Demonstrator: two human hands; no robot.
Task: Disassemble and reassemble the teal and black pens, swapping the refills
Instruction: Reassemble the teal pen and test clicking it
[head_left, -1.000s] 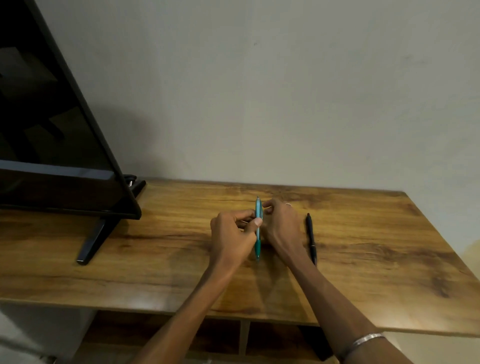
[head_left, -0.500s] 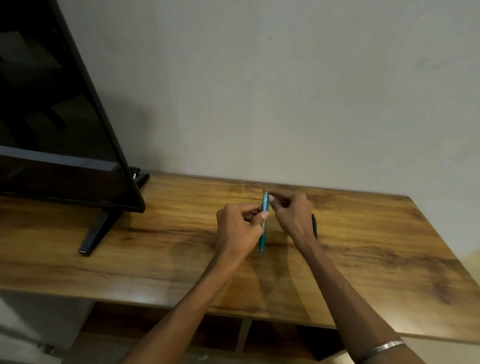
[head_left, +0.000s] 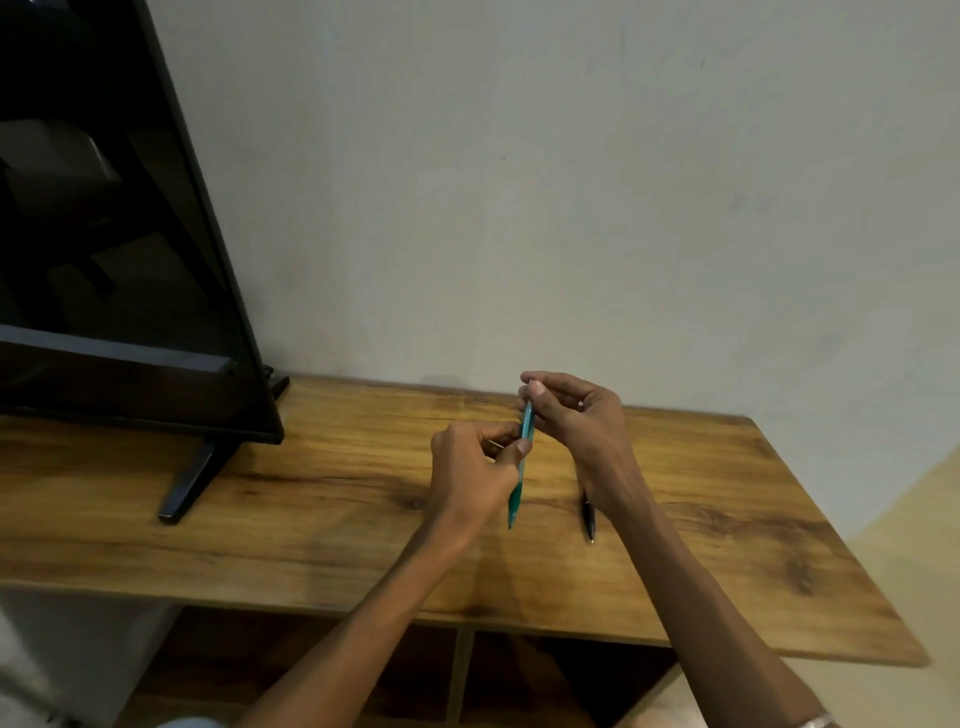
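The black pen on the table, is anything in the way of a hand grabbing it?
Partly. The black pen lies on the wooden table, and the right hand and its wrist hang over the pen's far end, hiding it. Both that hand and the left hand are busy holding the teal pen.

Upper part of the black pen is hidden behind the right hand and wrist; only the lower barrel and tip are seen. Mid-barrel of the teal pen is covered by the left hand thumb, its top end by the right fingertips. A thin pale sliver by the left fingers is too small to be identified. The TV is cut off by the left and top edges. The bracelet is clipped at the bottom edge. Shelf contents under the table are lost in shadow.
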